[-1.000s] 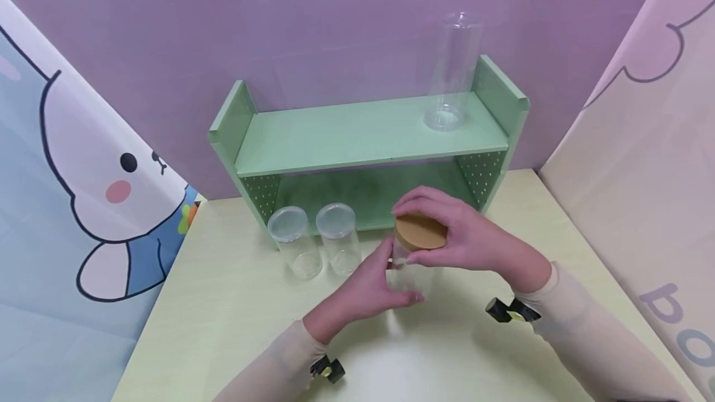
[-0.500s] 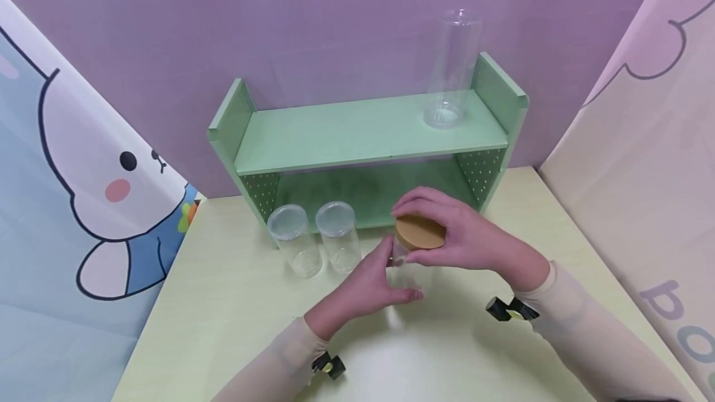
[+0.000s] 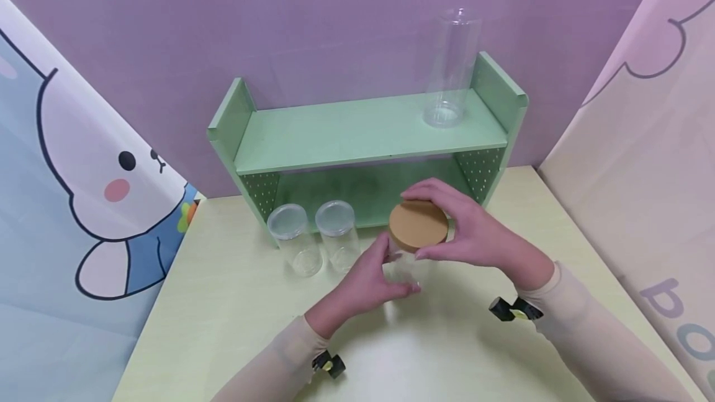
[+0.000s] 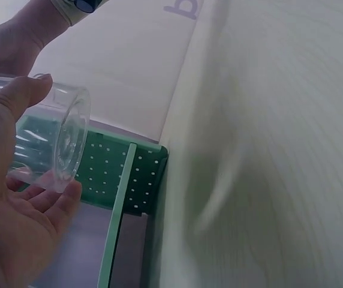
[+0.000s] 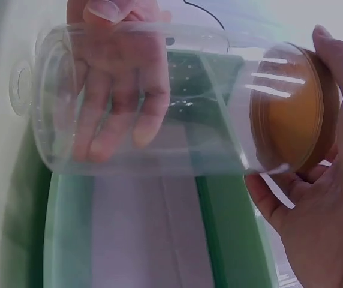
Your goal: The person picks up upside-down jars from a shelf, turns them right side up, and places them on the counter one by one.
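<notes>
Head view: I see both hands on one clear jar above the desk, just in front of the green shelf. Left hand wraps the jar body, fingers curled round the glass, thumb on top in the left wrist view. Right hand grips the cork lid by its rim, fingertips around the edge; lid sits on the jar mouth. Right wrist view shows the jar lying sideways in frame, lid seated at its end, left-hand fingers seen through the glass. Two short capped jars stand side by side at 9 o'clock from the held jar, near it, touching the shelf foot. Tall clear cylinder stands upright on the top shelf board at 12 o'clock, well apart.
</notes>
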### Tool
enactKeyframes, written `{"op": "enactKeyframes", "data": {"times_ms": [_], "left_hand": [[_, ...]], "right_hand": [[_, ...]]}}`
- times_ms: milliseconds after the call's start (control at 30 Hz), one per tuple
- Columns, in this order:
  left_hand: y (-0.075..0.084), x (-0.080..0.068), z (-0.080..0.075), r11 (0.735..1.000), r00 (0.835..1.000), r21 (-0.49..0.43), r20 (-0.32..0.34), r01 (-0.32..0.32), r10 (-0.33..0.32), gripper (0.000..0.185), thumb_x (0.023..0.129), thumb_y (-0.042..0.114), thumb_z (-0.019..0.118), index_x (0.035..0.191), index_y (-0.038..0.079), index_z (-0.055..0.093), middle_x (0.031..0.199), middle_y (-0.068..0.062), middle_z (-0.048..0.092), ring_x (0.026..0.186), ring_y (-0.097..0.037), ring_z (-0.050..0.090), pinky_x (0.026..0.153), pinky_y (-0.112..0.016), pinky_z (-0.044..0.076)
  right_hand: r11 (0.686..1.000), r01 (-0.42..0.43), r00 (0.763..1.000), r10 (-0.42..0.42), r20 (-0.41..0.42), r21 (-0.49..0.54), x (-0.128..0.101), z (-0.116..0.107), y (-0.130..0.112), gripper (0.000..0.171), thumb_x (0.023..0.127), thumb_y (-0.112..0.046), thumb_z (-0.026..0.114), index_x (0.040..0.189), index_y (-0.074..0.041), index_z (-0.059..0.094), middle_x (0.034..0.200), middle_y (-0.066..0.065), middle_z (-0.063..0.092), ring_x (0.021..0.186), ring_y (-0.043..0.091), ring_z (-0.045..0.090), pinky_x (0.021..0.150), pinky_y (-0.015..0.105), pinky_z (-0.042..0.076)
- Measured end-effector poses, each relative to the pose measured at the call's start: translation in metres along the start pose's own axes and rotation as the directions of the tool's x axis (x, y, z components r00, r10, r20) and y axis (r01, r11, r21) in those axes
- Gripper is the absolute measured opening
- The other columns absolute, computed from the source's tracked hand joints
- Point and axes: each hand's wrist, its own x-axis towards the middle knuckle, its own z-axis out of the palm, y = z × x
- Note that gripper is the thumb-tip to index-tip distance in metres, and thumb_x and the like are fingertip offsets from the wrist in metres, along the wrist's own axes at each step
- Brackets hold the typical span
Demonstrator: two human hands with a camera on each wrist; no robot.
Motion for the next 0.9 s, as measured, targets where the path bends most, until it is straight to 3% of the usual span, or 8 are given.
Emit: {"op": "enactKeyframes", "data": {"times_ms": [167, 400, 667, 900], "left_hand": [[-0.001, -0.001, 0.0, 1.0, 1.0, 0.014, -0.017, 0.008, -0.008, 0.088, 0.084, 0.027, 0.098, 0.155, 0.027, 0.046, 0.155, 0.014, 0.06, 0.143, -0.016, 0.058, 0.12, -0.045, 0.05], [-0.004, 0.0, -0.002, 1.0, 1.0, 0.021, -0.02, -0.006, 0.006, 0.091, 0.084, 0.027, 0.099, 0.157, 0.029, 0.044, 0.153, 0.013, 0.06, 0.144, -0.012, 0.056, 0.12, -0.052, 0.048], [-0.005, -0.001, -0.003, 1.0, 1.0, 0.018, -0.01, 0.005, -0.005, 0.091, 0.084, 0.028, 0.098, 0.157, 0.029, 0.044, 0.155, 0.013, 0.059, 0.146, -0.013, 0.054, 0.121, -0.055, 0.047], [-0.005, -0.003, -0.003, 0.999, 1.0, 0.029, -0.002, 0.019, -0.019, 0.093, 0.084, 0.03, 0.098, 0.159, 0.03, 0.042, 0.156, 0.012, 0.057, 0.147, -0.015, 0.054, 0.121, -0.054, 0.047]], "right_hand": [[0.995, -0.026, 1.0, 0.027, -0.01, 0.095, -0.005, -0.002, 0.01, 0.094, 0.074, -0.01, 0.103, 0.156, -0.007, 0.058, 0.15, 0.01, 0.062, 0.137, 0.025, 0.057, 0.117, 0.029, 0.044], [0.972, -0.105, 0.994, 0.1, 0.035, 0.208, -0.013, 0.001, 0.021, 0.095, 0.081, -0.034, 0.101, 0.162, -0.014, 0.054, 0.154, 0.004, 0.059, 0.141, 0.024, 0.056, 0.119, 0.031, 0.043], [0.953, -0.127, 0.992, 0.121, 0.038, 0.274, -0.014, 0.007, 0.023, 0.094, 0.077, -0.006, 0.099, 0.16, -0.012, 0.055, 0.15, 0.007, 0.063, 0.14, 0.025, 0.058, 0.118, 0.031, 0.046], [0.952, -0.119, 0.993, 0.116, 0.029, 0.282, -0.014, 0.01, 0.024, 0.093, 0.075, 0.003, 0.096, 0.158, -0.009, 0.056, 0.148, 0.009, 0.064, 0.138, 0.025, 0.059, 0.117, 0.031, 0.048]]}}
